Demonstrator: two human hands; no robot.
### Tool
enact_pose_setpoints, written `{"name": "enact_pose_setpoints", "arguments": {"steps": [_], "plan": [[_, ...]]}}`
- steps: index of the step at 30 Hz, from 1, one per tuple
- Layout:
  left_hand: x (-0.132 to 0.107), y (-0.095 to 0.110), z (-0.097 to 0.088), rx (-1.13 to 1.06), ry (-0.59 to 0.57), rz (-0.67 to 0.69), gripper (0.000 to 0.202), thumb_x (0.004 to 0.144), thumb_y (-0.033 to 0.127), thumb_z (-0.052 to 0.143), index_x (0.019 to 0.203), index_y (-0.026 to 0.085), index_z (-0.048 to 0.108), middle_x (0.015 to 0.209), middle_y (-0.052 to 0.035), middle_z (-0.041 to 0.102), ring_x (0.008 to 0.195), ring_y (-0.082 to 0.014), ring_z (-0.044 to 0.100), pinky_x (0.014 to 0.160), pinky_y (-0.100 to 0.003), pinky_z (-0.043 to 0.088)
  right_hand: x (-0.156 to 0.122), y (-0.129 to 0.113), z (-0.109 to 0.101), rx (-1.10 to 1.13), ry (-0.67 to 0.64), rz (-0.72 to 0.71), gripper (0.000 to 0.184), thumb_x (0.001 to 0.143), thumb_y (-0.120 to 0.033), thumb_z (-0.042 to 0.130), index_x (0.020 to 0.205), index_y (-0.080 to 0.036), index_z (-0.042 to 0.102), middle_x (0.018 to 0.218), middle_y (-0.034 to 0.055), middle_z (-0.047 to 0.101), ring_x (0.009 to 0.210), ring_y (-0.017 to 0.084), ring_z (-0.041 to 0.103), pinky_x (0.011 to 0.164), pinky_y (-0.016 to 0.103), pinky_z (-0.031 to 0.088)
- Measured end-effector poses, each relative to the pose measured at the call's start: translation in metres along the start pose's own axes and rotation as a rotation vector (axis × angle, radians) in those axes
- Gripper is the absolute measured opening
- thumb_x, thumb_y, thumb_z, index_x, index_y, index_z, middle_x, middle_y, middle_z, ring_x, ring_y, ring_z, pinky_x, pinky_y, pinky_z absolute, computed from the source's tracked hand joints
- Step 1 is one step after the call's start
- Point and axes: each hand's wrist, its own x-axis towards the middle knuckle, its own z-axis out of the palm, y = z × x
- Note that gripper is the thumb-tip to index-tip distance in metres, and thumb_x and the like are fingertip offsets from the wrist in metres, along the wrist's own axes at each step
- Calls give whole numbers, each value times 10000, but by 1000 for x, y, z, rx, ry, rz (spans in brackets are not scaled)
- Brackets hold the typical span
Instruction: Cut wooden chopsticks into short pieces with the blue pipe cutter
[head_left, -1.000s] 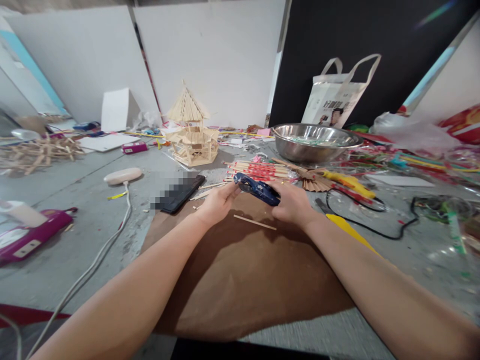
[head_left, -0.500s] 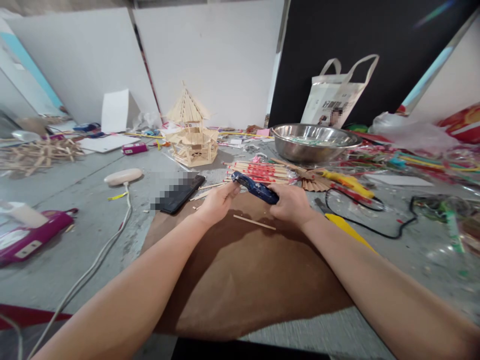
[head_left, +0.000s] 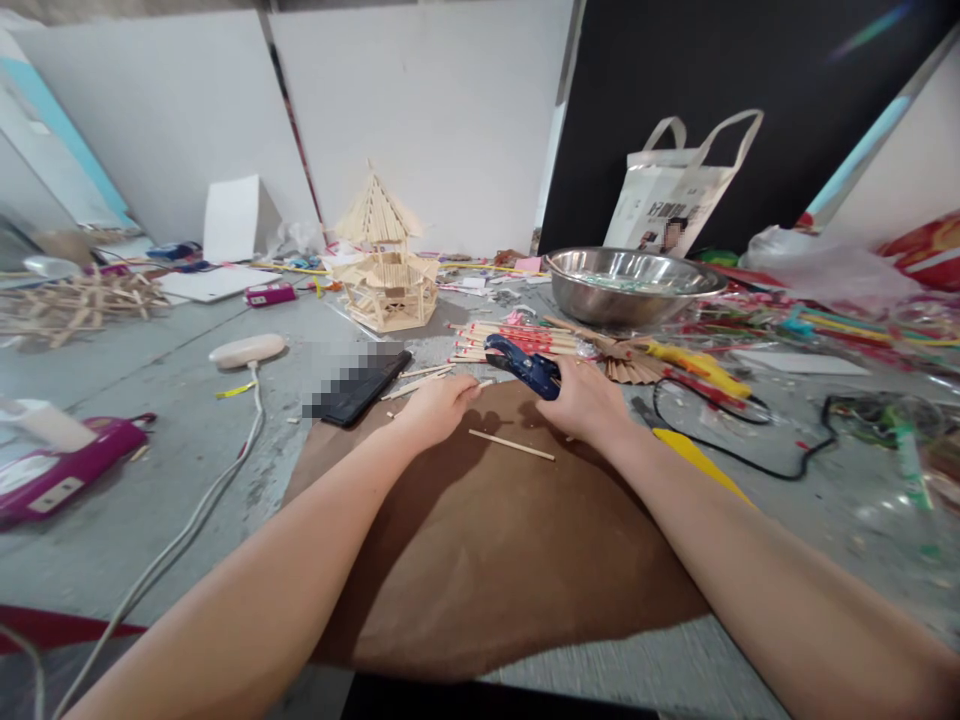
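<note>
My right hand (head_left: 589,400) is closed around blue cutting pliers (head_left: 521,364), whose jaws point up and left, away from my left hand. My left hand (head_left: 439,405) rests on the far edge of the brown paper sheet (head_left: 480,540), its fingers pinched on a short thin wooden stick (head_left: 484,383) at the fingertips. Another thin stick (head_left: 511,445) lies loose on the brown sheet between my hands. A bundle of chopsticks in red wrappers (head_left: 517,340) lies just beyond the pliers.
A black phone (head_left: 364,385) lies left of my left hand. A wooden stick pagoda (head_left: 384,262) stands behind, a steel bowl (head_left: 630,285) to its right. Yellow glue gun (head_left: 697,366) with black cable, white tote bag (head_left: 679,195), magenta tool (head_left: 64,470) at far left.
The pliers have moved right and lifted off my left hand's fingertips. My left hand has drawn back slightly with a short stick piece at its fingertips.
</note>
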Motion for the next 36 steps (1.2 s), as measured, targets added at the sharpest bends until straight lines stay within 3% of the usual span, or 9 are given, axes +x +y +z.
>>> {"name": "enact_pose_setpoints", "arguments": {"steps": [6,11,19,24,29,33,36], "plan": [[-3,2,-1,132,-170,50,276,763,351,368,748,175,580,729,-43,594,657,-148,508,578,-233,338,0,4,8,-42,36,-16,522,645,-442,464,1079,-154,437,991,112,545,940,255,464,753,340,361],[-6,14,-4,139,-263,167,277,721,413,432,791,187,576,793,-32,589,713,-142,513,608,-220,349,1,7,12,-68,-5,-24,663,620,-559,461,1122,-131,399,1076,141,495,1023,276,394,812,381,308],[-5,14,4,146,-295,187,208,726,343,437,777,181,556,797,-35,575,728,-154,503,614,-236,341,0,8,15,-83,-7,-42,741,609,-630,429,1155,-133,365,1100,144,474,1030,279,383,824,388,281],[-6,15,1,79,-256,51,235,733,360,414,730,163,542,727,-40,565,644,-140,480,561,-230,324,-2,6,10,-99,33,-19,681,625,-591,446,1115,-122,393,1057,148,494,1009,286,386,807,387,284],[-4,18,-6,-219,-179,-59,224,737,309,401,776,150,553,613,6,502,543,-91,415,509,-200,301,0,5,5,-97,124,46,634,664,-576,405,1108,-125,386,991,149,520,986,291,393,788,385,287],[-5,17,-8,-630,-298,-165,264,736,325,401,857,139,544,496,53,367,428,-47,322,421,-165,246,1,6,5,-153,87,73,689,615,-625,425,1075,-113,410,1000,161,513,978,301,403,792,393,280],[-7,18,-8,-858,-381,-245,238,704,327,455,826,134,523,500,61,355,396,-27,299,384,-148,216,1,8,8,-188,37,90,713,602,-646,421,1054,-94,423,1015,183,505,980,308,406,799,403,268]]}}
